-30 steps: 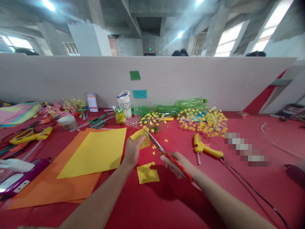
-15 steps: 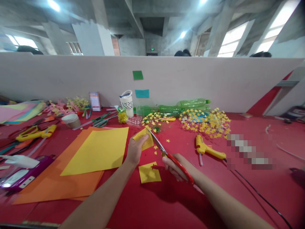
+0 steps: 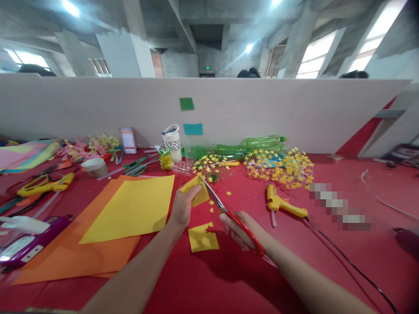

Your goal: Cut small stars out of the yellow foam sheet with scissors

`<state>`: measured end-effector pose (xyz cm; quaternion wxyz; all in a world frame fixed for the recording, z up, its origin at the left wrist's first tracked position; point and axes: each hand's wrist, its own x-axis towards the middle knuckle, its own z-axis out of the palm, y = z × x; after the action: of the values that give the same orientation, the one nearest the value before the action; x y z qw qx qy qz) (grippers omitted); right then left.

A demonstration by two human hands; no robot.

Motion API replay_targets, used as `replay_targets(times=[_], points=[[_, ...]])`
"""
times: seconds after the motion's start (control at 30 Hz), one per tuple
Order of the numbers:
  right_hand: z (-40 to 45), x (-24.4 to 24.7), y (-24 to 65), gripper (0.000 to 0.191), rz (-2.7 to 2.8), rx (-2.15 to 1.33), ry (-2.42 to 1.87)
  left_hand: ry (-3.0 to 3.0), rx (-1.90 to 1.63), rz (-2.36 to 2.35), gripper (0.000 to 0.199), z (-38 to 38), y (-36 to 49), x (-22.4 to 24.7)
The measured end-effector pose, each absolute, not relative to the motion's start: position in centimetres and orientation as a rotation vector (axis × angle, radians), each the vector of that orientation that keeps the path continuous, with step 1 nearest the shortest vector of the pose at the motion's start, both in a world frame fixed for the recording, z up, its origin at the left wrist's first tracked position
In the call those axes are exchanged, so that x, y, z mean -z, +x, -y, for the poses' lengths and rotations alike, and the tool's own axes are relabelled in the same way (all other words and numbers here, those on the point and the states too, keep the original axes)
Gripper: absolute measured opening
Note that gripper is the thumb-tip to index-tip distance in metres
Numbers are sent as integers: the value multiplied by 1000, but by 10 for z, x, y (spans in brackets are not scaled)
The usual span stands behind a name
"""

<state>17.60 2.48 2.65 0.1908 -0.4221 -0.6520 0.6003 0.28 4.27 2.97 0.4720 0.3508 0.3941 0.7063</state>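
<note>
Between the thumb and fingers of my left hand (image 3: 183, 205) is a small yellow felt-like piece (image 3: 200, 197), held above the red table. My right hand (image 3: 240, 229) grips red-handled scissors (image 3: 240, 223), whose blades point up and left. The blade tips meet the upper edge of the held piece; how far they cut in cannot be made out. Below my hands a second yellow square (image 3: 203, 241) with a star-shaped gap lies on the table. A small yellow star (image 3: 228, 193) and scraps lie near the blades.
Yellow and orange sheets (image 3: 131, 209) lie at left, a purple device (image 3: 36, 240) beyond them. A yellow glue gun (image 3: 278, 203) with a black cord rests at right. Star-covered strands (image 3: 281, 168), green bottles (image 3: 262, 141) and a white cup (image 3: 172, 141) stand along the partition.
The whole view has shifted slightly, so everything sits a little further left. My hands, the yellow piece and the scissors keep nearly the same pose.
</note>
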Motion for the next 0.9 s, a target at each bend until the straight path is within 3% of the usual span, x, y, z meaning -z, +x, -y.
replay_targets(times=[0.9], points=[[-30, -36, 181, 43, 1889, -1629, -1283, 860, -1712, -929, 19, -46, -5, -29]])
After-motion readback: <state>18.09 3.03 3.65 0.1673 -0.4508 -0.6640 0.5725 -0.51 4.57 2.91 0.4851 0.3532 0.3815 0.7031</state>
